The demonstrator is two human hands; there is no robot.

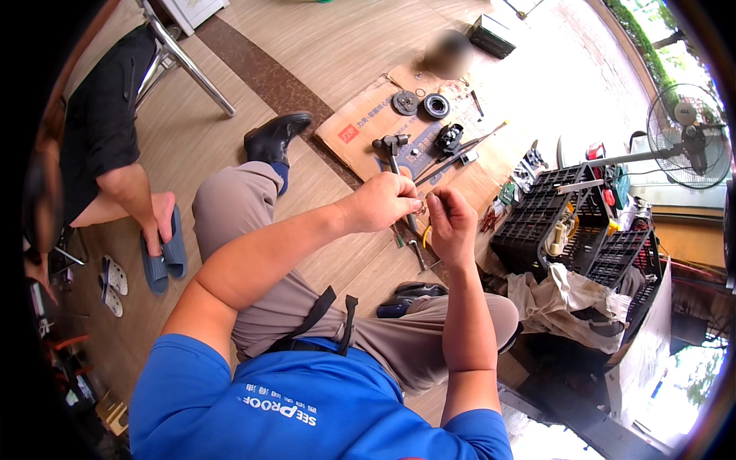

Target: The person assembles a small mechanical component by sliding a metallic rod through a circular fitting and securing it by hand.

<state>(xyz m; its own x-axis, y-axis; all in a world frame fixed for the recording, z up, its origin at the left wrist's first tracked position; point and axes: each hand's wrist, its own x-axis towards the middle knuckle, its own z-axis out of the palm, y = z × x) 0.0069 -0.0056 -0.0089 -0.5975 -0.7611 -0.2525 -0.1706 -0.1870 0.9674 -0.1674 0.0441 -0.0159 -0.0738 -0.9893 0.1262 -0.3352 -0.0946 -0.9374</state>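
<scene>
My left hand and my right hand meet in front of my body, their fingertips almost touching. Each is closed in a pinch, thumb against finger. Something tiny shows between the fingertips, too small to name. Beyond them a flattened cardboard sheet lies on the floor. On it are a hammer-like tool, partly hidden behind my left hand, a dark round disc, a black ring-shaped part and a black machine part. Below my hands lies a metal hand tool.
Black plastic crates stand at the right, with a crumpled cloth over the nearer one. A fan rises behind them. At the left sits another person wearing blue slippers. A dark box stands at the far side.
</scene>
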